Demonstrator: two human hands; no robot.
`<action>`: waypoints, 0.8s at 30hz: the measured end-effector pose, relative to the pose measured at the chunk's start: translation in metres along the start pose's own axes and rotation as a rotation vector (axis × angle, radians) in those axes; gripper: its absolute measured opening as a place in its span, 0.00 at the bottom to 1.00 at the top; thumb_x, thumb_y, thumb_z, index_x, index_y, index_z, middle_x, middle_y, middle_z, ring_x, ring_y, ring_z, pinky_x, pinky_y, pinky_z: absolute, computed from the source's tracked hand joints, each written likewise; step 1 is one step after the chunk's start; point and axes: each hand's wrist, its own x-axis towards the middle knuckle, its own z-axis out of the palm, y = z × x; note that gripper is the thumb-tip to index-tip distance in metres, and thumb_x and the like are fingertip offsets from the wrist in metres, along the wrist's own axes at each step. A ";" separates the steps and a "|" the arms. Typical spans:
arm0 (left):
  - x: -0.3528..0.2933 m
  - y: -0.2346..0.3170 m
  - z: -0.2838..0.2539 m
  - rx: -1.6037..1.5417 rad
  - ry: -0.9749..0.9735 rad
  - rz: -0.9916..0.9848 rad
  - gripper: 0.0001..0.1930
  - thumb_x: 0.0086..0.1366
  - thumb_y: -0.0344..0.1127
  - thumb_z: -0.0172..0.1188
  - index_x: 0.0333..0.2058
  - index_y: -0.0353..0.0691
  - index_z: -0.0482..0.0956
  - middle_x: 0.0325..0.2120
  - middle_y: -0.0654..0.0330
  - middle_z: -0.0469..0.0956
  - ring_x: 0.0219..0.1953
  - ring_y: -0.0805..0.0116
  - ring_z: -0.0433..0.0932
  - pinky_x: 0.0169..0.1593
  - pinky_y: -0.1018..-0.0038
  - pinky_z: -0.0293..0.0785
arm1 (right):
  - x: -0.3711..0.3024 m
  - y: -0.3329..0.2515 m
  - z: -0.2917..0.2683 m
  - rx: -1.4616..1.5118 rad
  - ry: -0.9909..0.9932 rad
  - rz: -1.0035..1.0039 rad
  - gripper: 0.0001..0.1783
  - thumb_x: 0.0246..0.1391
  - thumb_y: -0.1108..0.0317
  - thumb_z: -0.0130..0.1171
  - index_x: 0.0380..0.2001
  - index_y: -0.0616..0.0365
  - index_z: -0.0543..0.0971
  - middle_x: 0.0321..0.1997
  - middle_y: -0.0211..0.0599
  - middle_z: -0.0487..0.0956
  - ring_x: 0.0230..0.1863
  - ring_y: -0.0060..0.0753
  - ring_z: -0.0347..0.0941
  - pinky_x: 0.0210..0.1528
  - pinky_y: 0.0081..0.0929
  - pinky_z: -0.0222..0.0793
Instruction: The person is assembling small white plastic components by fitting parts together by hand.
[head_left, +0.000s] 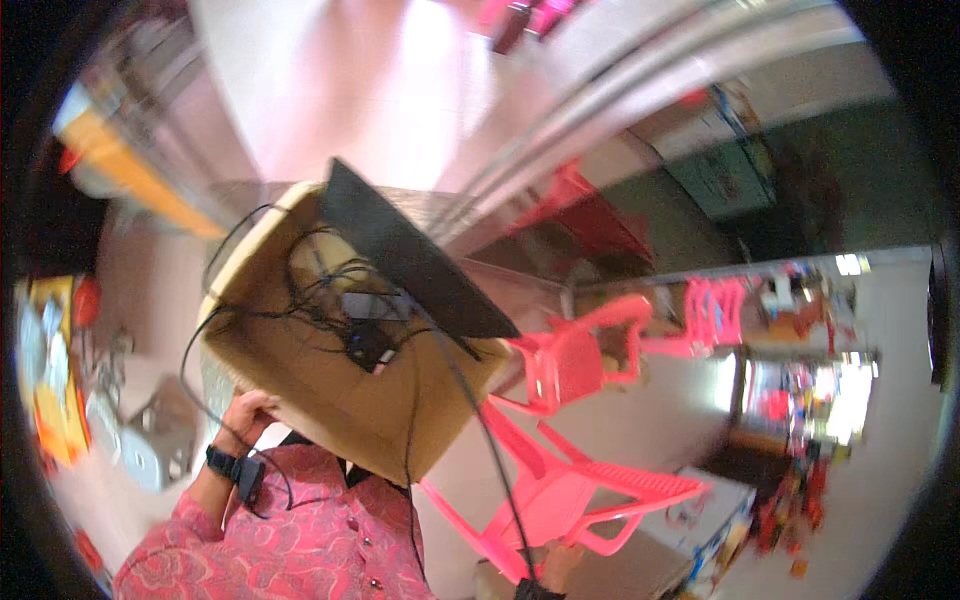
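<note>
An open brown cardboard box [430,420] tilts in front of my body. My left hand [248,416] grips its near left edge; part of the fingers is hidden by the box. Tangled black cables [320,290] lie inside, with a grey flat piece [375,305] and a small black device [370,345] among them. A dark flat panel [410,250] stands slanted along the box's far right side. My right hand [560,567] is low at the bottom edge, apart from the box, its fingers blurred. A black cable [470,395] runs from the box area down toward that wrist.
Pink plastic chairs [575,370] stand to the right, one [545,505] close by my right hand. A pale stool [155,445] is at the left. A bright doorway [805,395] shows at the far right. Much of the room is smeared by motion.
</note>
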 end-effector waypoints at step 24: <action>-0.060 0.012 -0.032 -0.350 0.159 0.197 0.27 0.52 0.27 0.58 0.53 0.33 0.69 0.39 0.51 0.78 0.39 0.56 0.82 0.37 0.57 0.84 | 0.176 -0.079 0.340 -0.448 -0.802 -0.276 0.19 0.44 0.75 0.59 0.43 0.60 0.76 0.26 0.29 0.74 0.22 0.24 0.67 0.23 0.24 0.62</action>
